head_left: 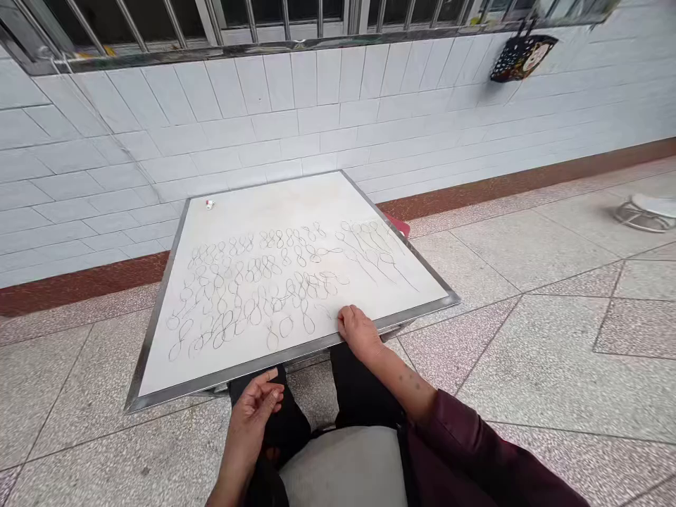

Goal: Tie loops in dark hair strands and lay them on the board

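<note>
Head view: right fingers [348,317] curled, left fingers [258,384] bent, holds unclear; thin loops [305,285] crowd tabletop [274,202]; bag [520,59] beyond.

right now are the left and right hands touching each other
Apart. The head view shows a plain gap between the left hand and the right hand, with the metal rim and dark trousers visible between them.

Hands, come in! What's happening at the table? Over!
Left hand: over lap. Right hand: at tabletop's near edge. Dark looped strands: spread out. Small white item: far-left corner, apart from strands.
</note>
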{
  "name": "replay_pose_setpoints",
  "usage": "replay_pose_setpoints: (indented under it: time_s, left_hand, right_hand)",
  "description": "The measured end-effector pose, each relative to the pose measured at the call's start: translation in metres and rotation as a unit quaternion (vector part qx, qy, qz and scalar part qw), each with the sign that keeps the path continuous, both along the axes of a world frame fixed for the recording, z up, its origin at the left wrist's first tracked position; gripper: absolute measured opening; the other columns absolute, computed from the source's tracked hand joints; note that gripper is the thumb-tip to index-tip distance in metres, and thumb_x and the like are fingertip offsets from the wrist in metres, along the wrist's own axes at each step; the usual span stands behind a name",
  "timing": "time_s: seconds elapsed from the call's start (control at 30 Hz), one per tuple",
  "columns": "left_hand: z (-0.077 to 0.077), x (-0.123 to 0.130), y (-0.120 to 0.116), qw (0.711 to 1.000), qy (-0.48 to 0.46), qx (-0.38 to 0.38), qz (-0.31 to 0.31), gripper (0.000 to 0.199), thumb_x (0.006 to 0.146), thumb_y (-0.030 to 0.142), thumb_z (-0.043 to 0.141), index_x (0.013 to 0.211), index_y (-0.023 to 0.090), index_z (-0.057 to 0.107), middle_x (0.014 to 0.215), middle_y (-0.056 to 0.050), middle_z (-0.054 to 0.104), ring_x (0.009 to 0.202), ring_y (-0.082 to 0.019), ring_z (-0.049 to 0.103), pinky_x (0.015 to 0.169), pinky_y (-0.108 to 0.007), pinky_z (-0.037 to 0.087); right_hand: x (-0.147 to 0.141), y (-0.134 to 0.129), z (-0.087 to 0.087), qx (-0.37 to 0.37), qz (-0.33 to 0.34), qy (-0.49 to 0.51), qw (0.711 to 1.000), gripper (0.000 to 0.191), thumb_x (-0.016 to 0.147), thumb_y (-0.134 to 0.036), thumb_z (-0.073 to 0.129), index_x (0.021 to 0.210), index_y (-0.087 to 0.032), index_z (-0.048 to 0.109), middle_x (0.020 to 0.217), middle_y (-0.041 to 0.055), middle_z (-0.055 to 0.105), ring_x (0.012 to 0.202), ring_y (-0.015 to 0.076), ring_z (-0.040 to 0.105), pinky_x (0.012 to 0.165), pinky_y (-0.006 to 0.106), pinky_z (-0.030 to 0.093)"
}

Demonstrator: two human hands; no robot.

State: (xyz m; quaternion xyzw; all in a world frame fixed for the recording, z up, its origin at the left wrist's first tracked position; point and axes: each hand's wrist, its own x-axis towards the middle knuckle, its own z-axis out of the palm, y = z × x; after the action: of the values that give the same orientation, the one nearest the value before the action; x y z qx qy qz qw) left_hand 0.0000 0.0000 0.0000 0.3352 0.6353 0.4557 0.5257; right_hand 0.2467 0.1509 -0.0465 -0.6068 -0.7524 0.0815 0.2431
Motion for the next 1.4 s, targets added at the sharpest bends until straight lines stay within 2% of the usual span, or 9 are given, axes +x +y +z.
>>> replay_pose_setpoints:
  time_s: [0.1, 0.2, 0.33, 0.47, 0.57, 0.73, 0.93, 1.23, 1.4]
  left_hand:
    - [-0.002, 0.002, 0.001, 1.000, 0.002, -0.001, 0.002, 0.062, 0.066, 0.054, 0.082, 0.113, 0.016, 0.067, 0.094, -0.010, 0.075, 0.087, -0.024, 0.067, 0.079, -0.038, 0.053]
    - [0.006, 0.005, 0.003, 1.000, 0.000, -0.005, -0.004, 0.060, 0.065, 0.054, 0.082, 0.111, 0.017, 0.069, 0.092, -0.009, 0.075, 0.086, -0.024, 0.067, 0.079, -0.038, 0.054]
    - [0.044, 0.015, 0.016, 0.999, -0.003, -0.004, -0.050, 0.052, 0.068, 0.051, 0.082, 0.108, 0.019, 0.072, 0.092, -0.008, 0.075, 0.087, -0.024, 0.068, 0.079, -0.037, 0.053]
    - [0.092, 0.036, 0.032, 0.995, -0.031, 0.049, -0.086, 0.046, 0.072, 0.043, 0.083, 0.111, 0.020, 0.073, 0.095, -0.008, 0.076, 0.092, -0.023, 0.066, 0.083, -0.035, 0.052]
    - [0.111, 0.060, 0.032, 0.988, -0.105, 0.090, -0.069, 0.038, 0.073, 0.036, 0.084, 0.107, 0.023, 0.074, 0.092, -0.005, 0.075, 0.087, -0.018, 0.065, 0.084, -0.032, 0.051]
    - [0.110, 0.083, 0.015, 0.967, -0.204, 0.147, -0.034, 0.018, 0.080, 0.026, 0.080, 0.096, 0.023, 0.076, 0.084, 0.000, 0.071, 0.079, -0.012, 0.061, 0.081, -0.025, 0.050]
    - [0.113, 0.080, 0.007, 0.967, -0.195, 0.163, 0.005, 0.016, 0.077, 0.022, 0.082, 0.093, 0.023, 0.076, 0.079, 0.002, 0.070, 0.076, -0.010, 0.062, 0.077, -0.022, 0.050]
    - [0.118, 0.080, 0.004, 0.968, -0.182, 0.171, 0.018, 0.020, 0.075, 0.024, 0.084, 0.094, 0.023, 0.077, 0.078, 0.002, 0.069, 0.073, -0.010, 0.062, 0.075, -0.021, 0.052]
    - [0.116, 0.078, 0.002, 0.968, -0.178, 0.177, 0.017, 0.011, 0.076, 0.024, 0.083, 0.084, 0.023, 0.075, 0.080, 0.002, 0.070, 0.072, -0.010, 0.062, 0.073, -0.021, 0.052]
  right_hand:
    - [0.002, -0.002, 0.003, 0.007, 0.003, 0.011, 1.000, 0.010, 0.089, -0.008, 0.061, 0.085, -0.017, 0.060, 0.084, 0.0084, 0.066, 0.080, 0.0225, 0.064, 0.069, 0.030, 0.051]
    - [0.003, -0.009, 0.014, 0.028, 0.024, 0.036, 0.999, 0.010, 0.089, -0.007, 0.061, 0.090, -0.017, 0.060, 0.084, 0.0064, 0.067, 0.082, 0.0219, 0.066, 0.073, 0.031, 0.054]
    - [-0.001, -0.034, 0.052, 0.067, 0.078, 0.080, 0.991, 0.013, 0.092, -0.010, 0.058, 0.102, -0.019, 0.059, 0.091, 0.0042, 0.067, 0.087, 0.0181, 0.067, 0.081, 0.030, 0.056]
    - [-0.008, -0.067, 0.106, 0.170, 0.177, 0.207, 0.947, 0.012, 0.095, -0.011, 0.054, 0.101, -0.021, 0.058, 0.088, 0.0035, 0.065, 0.077, 0.0162, 0.064, 0.070, 0.028, 0.056]
    - [-0.011, -0.086, 0.133, 0.193, 0.195, 0.235, 0.932, 0.012, 0.096, -0.011, 0.055, 0.099, -0.021, 0.059, 0.083, 0.0028, 0.063, 0.076, 0.0156, 0.062, 0.066, 0.027, 0.054]
    - [-0.013, -0.099, 0.142, 0.191, 0.238, 0.253, 0.918, 0.013, 0.097, -0.011, 0.057, 0.103, -0.022, 0.059, 0.086, 0.0022, 0.066, 0.079, 0.0152, 0.062, 0.069, 0.026, 0.055]
    - [-0.018, -0.105, 0.145, 0.188, 0.249, 0.276, 0.909, 0.013, 0.097, -0.011, 0.056, 0.103, -0.022, 0.059, 0.084, 0.0019, 0.067, 0.075, 0.0148, 0.061, 0.066, 0.026, 0.055]
    - [-0.020, -0.112, 0.154, 0.194, 0.253, 0.295, 0.901, 0.010, 0.097, -0.013, 0.056, 0.103, -0.022, 0.059, 0.081, 0.0023, 0.065, 0.071, 0.0138, 0.061, 0.062, 0.024, 0.054]
    - [-0.022, -0.112, 0.156, 0.185, 0.246, 0.306, 0.901, 0.008, 0.097, -0.015, 0.056, 0.099, -0.021, 0.060, 0.079, 0.0015, 0.065, 0.069, 0.0127, 0.061, 0.061, 0.023, 0.053]
